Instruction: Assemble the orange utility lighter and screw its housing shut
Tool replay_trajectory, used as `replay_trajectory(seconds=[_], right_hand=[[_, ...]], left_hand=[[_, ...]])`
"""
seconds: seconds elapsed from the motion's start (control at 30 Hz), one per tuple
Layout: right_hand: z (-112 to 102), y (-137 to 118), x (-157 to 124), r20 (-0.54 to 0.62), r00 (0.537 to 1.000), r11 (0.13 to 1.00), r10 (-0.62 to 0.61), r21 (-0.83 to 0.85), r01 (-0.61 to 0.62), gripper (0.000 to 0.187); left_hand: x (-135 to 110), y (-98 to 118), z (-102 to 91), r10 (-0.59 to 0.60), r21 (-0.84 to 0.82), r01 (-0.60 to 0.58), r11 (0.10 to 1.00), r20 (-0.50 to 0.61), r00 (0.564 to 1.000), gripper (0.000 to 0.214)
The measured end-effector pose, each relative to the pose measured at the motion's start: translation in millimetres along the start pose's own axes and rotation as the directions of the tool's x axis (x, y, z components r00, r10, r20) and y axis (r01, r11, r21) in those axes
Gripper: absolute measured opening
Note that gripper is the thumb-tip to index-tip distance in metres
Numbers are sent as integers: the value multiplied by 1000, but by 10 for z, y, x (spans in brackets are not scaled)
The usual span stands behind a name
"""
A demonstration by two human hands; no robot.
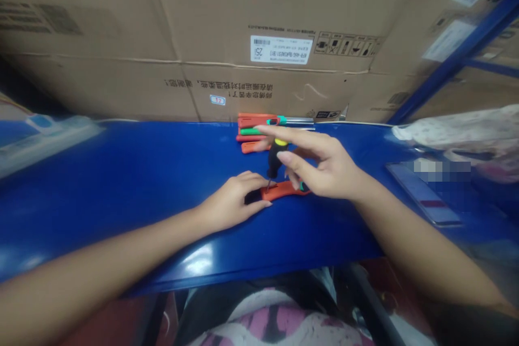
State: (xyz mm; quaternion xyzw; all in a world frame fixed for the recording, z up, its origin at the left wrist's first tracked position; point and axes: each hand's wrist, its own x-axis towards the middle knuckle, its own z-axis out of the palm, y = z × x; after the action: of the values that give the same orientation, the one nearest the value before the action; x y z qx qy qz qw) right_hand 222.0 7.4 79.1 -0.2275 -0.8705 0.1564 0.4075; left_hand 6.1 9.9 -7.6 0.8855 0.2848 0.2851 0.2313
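Observation:
An orange stick lighter (283, 191) lies on the blue table in front of me, its teal part near my right hand. My left hand (239, 197) is closed on its left end, thumb on the near side and fingers on the far side. A dark piece or gap shows between those fingers; I cannot tell which. My right hand (314, 159) grips a stubby screwdriver (274, 159) with a black handle and yellow top. It stands nearly upright, its tip at the lighter's handle. Behind it lie several stick lighters (253, 121), orange, red and green, some with metal tubes pointing right.
A large cardboard box (203, 38) stands along the table's back edge. On the right lie a phone (425, 197) and patterned cloth (466, 132), beside a blue metal frame (430, 59). A clear plastic bag (52, 138) is at the left. The table's front edge (194, 280) runs near my lap.

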Motion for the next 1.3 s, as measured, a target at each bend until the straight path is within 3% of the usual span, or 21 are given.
replay_trajectory(seconds=[0.13, 0.27, 0.4, 0.47, 0.53, 0.67, 0.8, 0.87, 0.93, 1.03, 1.1, 1.2, 1.27, 1.3], right_hand=[[0, 15, 7, -50, 995, 995, -86, -44, 84, 23], [17, 31, 0, -67, 988, 982, -140, -139, 130, 27], [-10, -1, 3, 8, 999, 999, -52, -11, 52, 35], [-22, -7, 12, 21, 1000, 1000, -15, 27, 14, 30], [-16, 15, 19, -53, 998, 999, -24, -28, 23, 19], [40, 86, 13, -206, 978, 995, -8, -97, -12, 24], [56, 77, 17, -53, 980, 967, 193, 180, -180, 30], [13, 64, 35, -26, 970, 946, 243, 227, -231, 31], [-81, 84, 56, -143, 960, 965, 240, 147, -219, 29], [-324, 210, 56, -379, 916, 979, 130, -97, -179, 24], [-524, 343, 11, -480, 876, 936, 49, -283, -208, 22], [-787, 570, -134, -513, 857, 733, 46, -566, -377, 15], [-897, 730, -262, -484, 845, 573, 227, -635, -518, 19], [-931, 811, -325, -474, 804, 483, 359, -643, -595, 22]], left_hand=[[-8, -14, 9, 4, 0, -4, 1000, -3, 1000, 29], [-7, -16, 10, 6, -1, -6, 1000, 3, 1000, 30], [3, -1, 1, 4, 8, -4, 1000, 3, 1000, 33], [5, 1, 1, 0, 10, 0, 1000, 6, 1000, 32], [4, -2, 4, 9, 6, -9, 1000, 7, 1000, 30], [3, -6, 10, -1, -4, 1, 1000, 2, 1000, 31], [4, 15, 3, -12, -14, 12, 1000, 4, 1000, 32], [2, 28, -8, -11, -2, 11, 1000, -8, 1000, 32], [-1, 37, -24, -14, 19, 15, 1000, -18, 1000, 33], [-9, 45, -49, -28, 55, 29, 998, -12, 1000, 38], [-14, 50, -59, -33, 78, 34, 996, -5, 999, 41], [-19, 58, -61, -30, 106, 29, 994, 1, 1000, 43], [-18, 63, -55, -29, 123, 28, 992, 5, 1000, 42], [-15, 65, -50, -29, 131, 28, 991, 5, 1000, 41]])
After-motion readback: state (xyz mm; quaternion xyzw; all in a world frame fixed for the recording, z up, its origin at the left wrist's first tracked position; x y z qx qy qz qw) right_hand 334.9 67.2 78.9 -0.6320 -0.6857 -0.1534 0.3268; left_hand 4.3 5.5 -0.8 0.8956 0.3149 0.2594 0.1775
